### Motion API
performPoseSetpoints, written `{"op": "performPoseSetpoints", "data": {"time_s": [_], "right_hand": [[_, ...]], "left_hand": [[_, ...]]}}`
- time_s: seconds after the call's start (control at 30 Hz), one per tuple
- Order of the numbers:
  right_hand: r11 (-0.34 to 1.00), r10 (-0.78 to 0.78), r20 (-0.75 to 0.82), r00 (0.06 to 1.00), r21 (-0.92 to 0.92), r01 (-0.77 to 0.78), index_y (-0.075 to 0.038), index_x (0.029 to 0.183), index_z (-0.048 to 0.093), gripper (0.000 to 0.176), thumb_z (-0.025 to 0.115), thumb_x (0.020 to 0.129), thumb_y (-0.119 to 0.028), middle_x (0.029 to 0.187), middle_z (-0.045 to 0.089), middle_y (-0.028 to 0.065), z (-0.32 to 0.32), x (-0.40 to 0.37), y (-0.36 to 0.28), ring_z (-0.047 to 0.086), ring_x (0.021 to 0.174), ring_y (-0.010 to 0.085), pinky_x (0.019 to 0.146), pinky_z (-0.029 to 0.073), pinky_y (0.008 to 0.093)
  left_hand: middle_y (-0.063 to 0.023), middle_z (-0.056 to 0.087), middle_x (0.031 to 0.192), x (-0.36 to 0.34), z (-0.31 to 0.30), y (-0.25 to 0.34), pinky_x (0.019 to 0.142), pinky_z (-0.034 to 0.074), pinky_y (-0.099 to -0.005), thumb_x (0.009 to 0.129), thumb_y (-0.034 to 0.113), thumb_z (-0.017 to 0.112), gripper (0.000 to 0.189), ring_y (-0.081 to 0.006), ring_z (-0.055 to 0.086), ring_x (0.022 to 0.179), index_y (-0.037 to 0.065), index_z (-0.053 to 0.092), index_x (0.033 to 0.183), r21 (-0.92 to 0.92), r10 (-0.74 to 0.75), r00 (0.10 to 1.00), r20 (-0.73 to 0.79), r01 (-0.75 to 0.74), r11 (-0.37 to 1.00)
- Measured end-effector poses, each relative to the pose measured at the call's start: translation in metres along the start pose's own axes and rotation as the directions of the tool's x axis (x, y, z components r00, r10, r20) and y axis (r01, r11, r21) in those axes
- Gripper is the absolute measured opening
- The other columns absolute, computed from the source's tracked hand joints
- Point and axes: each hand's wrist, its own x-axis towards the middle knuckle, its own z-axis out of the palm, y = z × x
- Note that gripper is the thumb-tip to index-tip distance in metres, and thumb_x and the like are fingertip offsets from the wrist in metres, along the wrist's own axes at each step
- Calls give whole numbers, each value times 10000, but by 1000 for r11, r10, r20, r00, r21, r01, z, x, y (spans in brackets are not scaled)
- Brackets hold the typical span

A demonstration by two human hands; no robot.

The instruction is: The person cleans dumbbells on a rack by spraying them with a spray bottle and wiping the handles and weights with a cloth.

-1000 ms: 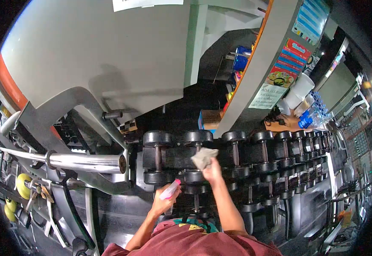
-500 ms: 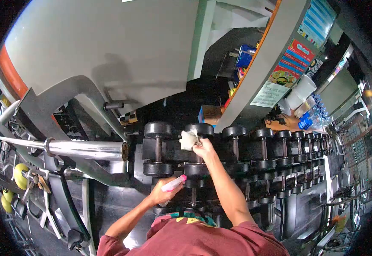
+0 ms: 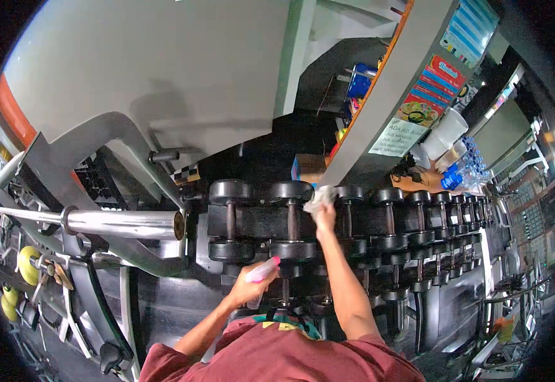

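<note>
My right hand grips a whitish cloth over the gap between two black dumbbells on the rack's top row. Just left of the cloth lies one dumbbell, its handle running front to back; a further dumbbell sits right of my wrist, partly hidden by it. Lower and nearer my body, my left hand is wrapped around a spray bottle with a pink and white top. Its nozzle end points up to the right, close below the leftmost dumbbell.
More dumbbells run off to the right in two tiers. A steel bar sleeve on a grey machine frame juts in from the left. Behind the rack stand a grey pillar with posters and packed water bottles.
My right hand has moved the cloth rightward, from the second dumbbell's far head to beside the third dumbbell. My left hand stays at nearly the same place with the spray bottle.
</note>
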Motion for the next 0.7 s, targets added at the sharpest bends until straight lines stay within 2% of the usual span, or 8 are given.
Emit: {"op": "performPoseSetpoints", "data": {"time_s": [0.1, 0.13, 0.2, 0.27, 0.3, 0.4, 0.6, 0.7], "right_hand": [[990, -92, -70, 993, 100, 99, -14, 1177, 519, 294, 484, 921, -154, 1012, 613, 119, 32, -22, 3, 565, 931, 199, 818, 428, 328], [976, -201, -94, 975, -103, 191, -30, 1190, 520, 307, 499, 901, -131, 1001, 617, 160, 39, -29, 0, 590, 916, 263, 801, 435, 349], [926, -336, -73, 939, -211, 315, -61, 1191, 542, 314, 503, 884, -108, 1081, 597, 186, 64, -48, -11, 565, 1014, 334, 865, 423, 392], [490, -770, 180, 612, -448, 748, -98, 1180, 569, 325, 498, 864, -80, 1155, 572, 170, 72, -63, -37, 512, 1110, 362, 955, 375, 464], [392, -695, 409, 591, -474, 789, -137, 1167, 591, 339, 507, 844, -78, 1215, 552, 124, 75, -70, -51, 448, 1205, 323, 1038, 284, 506], [161, -678, 573, 460, -495, 854, -116, 1057, 632, 281, 521, 799, -112, 1162, 578, 77, 85, -62, -30, 443, 1201, 252, 1090, 216, 460], [14, -688, 674, 270, -360, 933, -101, 969, 627, 215, 512, 799, -168, 1006, 595, 40, 53, -33, -22, 502, 1104, 211, 1070, 274, 432], [37, -742, 615, 266, -359, 933, -81, 939, 616, 206, 544, 747, -88, 1002, 594, 47, 19, -25, -26, 532, 1062, 226, 1027, 356, 419]], "left_hand": [[-16, 637, 803, -6, -1, -1, 496, 447, -223, 848, 164, 636, 192, -63, 531, 557, 37, 632, 992, 45, 46, 999, -19, -45, 998], [-16, 637, 803, -7, -2, -3, 496, 447, -223, 848, 164, 636, 192, -63, 531, 557, 37, 632, 992, 47, 46, 999, -27, -45, 998], [-27, 642, 813, -10, -3, -9, 496, 451, -219, 848, 159, 636, 202, -63, 534, 560, 17, 624, 992, -7, 35, 994, -101, -35, 999], [-38, 646, 819, -12, -5, -11, 487, 451, -219, 847, 152, 634, 209, -63, 537, 559, 7, 618, 996, -6, 15, 991, -130, -16, 1000], [-42, 646, 820, -13, -5, -12, 483, 450, -220, 846, 146, 632, 209, -64, 537, 559, 8, 615, 1002, -10, 0, 989, -148, -1, 1000], [-47, 646, 819, -15, -3, -8, 477, 449, -221, 847, 135, 626, 207, -64, 539, 557, 7, 609, 1008, -6, -8, 984, -177, 7, 1000], [-50, 642, 818, -12, -2, -9, 481, 450, -217, 850, 123, 617, 199, -66, 546, 554, 2, 604, 1007, 12, 35, 975, -219, -33, 999], [-52, 642, 823, -12, 0, -3, 483, 452, -218, 850, 117, 617, 204, -68, 547, 549, -2, 603, 1016, 23, 44, 975, -217, -40, 999]]}}
